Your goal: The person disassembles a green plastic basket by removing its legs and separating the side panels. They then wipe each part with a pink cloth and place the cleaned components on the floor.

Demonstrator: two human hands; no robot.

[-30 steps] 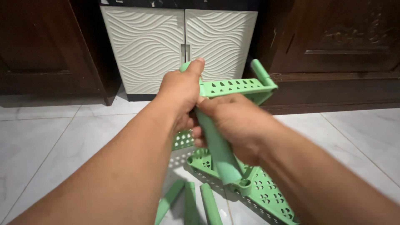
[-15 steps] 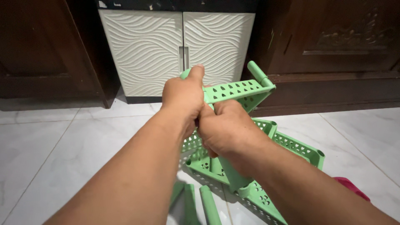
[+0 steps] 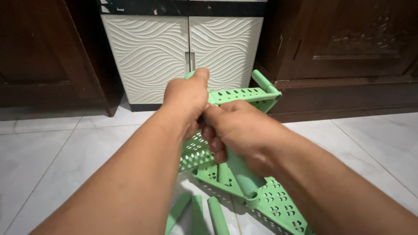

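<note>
My left hand (image 3: 185, 102) grips the near corner of a green perforated plastic shelf tray (image 3: 244, 96) held tilted above the floor. A short green post (image 3: 264, 82) sticks up from the tray's far corner. My right hand (image 3: 239, 132) is wrapped around a green plastic tube (image 3: 244, 178) that runs from under the left hand down to a second green perforated tray (image 3: 278, 204) lying on the floor. The tube's upper end is hidden between my two hands.
Three loose green tubes (image 3: 196, 215) lie on the white tiled floor (image 3: 65, 156) near my arms. A white cabinet with wavy doors (image 3: 183, 48) stands ahead, flanked by dark wooden furniture (image 3: 348, 52) on both sides.
My view has shifted slightly. My right hand has slid up the tube toward the left hand, and the lower tray now shows less of its far side.
</note>
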